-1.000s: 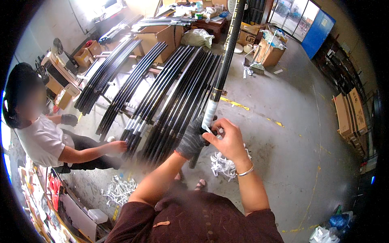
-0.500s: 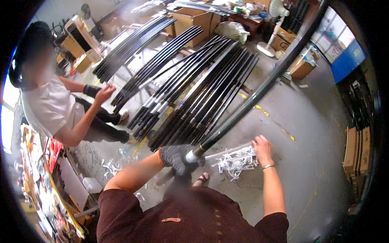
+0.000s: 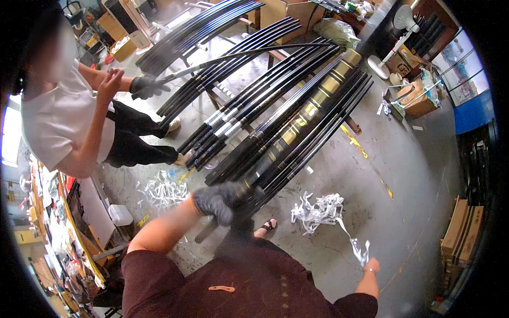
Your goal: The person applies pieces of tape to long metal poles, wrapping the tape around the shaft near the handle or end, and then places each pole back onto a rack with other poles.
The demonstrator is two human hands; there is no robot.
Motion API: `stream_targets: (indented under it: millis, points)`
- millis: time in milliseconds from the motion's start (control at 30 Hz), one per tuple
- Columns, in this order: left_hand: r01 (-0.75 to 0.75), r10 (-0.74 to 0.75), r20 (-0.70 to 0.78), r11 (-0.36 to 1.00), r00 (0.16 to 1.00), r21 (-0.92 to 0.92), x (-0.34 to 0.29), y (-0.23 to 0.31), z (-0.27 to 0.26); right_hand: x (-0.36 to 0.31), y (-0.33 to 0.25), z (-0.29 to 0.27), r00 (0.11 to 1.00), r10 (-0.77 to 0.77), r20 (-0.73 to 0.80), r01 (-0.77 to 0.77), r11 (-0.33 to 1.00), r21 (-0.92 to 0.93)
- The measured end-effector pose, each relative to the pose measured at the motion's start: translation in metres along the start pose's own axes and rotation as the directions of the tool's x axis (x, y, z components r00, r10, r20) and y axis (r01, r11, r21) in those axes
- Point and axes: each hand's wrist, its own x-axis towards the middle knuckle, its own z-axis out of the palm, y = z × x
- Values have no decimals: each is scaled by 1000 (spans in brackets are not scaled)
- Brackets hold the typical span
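My left hand [image 3: 216, 205], in a dark grey glove, is closed around the near end of a dark pole with gold bands [image 3: 305, 116]. The pole slants up and away to the right, above a row of black poles [image 3: 238, 98], and is smeared by motion. My bare right hand [image 3: 373, 265] is held out low at the right, closed on a crumpled white strip [image 3: 361, 251]. A thin tail of that strip runs back to a heap of white strips [image 3: 319, 212] on the floor.
At the left a person in a white shirt [image 3: 58, 116] grips a thin black pole [image 3: 233, 54] with a gloved hand. Another heap of white strips [image 3: 163, 190] lies near a cluttered bench [image 3: 69, 228]. A white fan [image 3: 405, 20] stands at the back, cartons [image 3: 460, 230] at the right.
My right hand has swung down and right, away from the pole, with the white strip. The pole shows gold bands and slants lower. The other person has taken hold of a thin pole.
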Motion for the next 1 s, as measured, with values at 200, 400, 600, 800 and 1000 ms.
stream_targets:
  millis: [200, 400, 600, 800, 1000]
  points:
    - [6, 474, -481, 708, 738, 707, 12, 14, -145, -73, 0, -7, 973, 145, 181, -203, 909, 365]
    - [433, 602, -478, 231, 640, 871, 87, -37, -249, -132, -83, 21, 967, 18, 255, -155, 834, 530]
    - [542, 535, -548, 187, 643, 819, 134, -61, -280, -174, -85, -14, 961, 60, 270, -181, 877, 446]
    - [645, 468, -657, 214, 591, 733, 144, -87, -298, -175, -66, -34, 984, 73, 160, -138, 886, 443]
    - [677, 648, -558, 88, 518, 731, 81, -89, -280, -159, -95, -39, 987, 18, 162, -107, 822, 560]
